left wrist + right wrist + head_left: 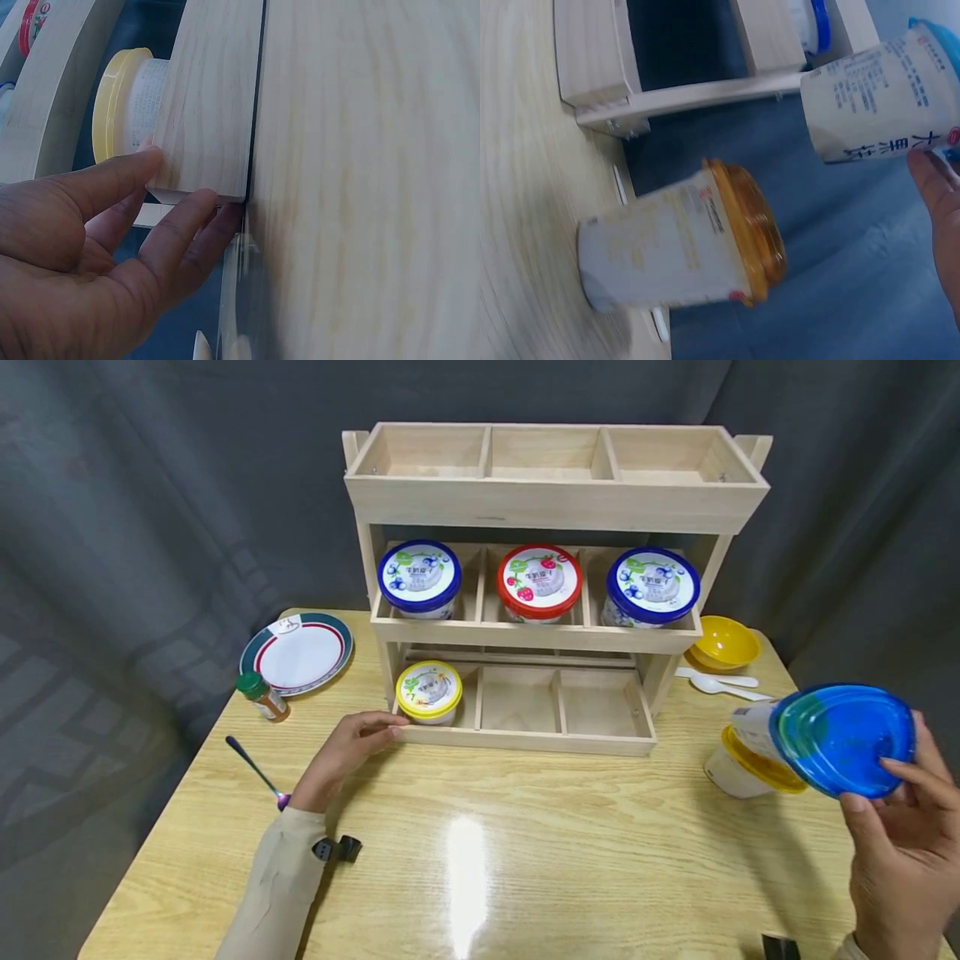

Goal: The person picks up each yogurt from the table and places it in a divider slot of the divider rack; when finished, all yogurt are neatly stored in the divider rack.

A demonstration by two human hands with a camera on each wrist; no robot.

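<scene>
In the head view my right hand (pixel 911 831) holds a white paper cup with a clear blue lid (pixel 847 739) by its lid, tilted and raised; the right wrist view shows printing on the cup's side. Below it on the table stands a similar cup with a yellow-orange lid (pixel 679 240). My left hand (pixel 348 747) is at the front left corner of the wooden rack (pixel 525 742), fingertips touching the end of its lowest tray (pixel 202 142). A yellow-lidded tub (pixel 429 692) sits in that tray's left compartment, close to the fingers.
Blue-lidded tubs (pixel 420 577) flank a red-lidded tub (pixel 540 583) on the middle shelf. Left on the table are a plate (pixel 300 652), a green-capped spice jar (pixel 262 696) and a dark spoon (pixel 255 764). A yellow bowl (pixel 723 643) and white plastic cutlery (pixel 723 685) lie right.
</scene>
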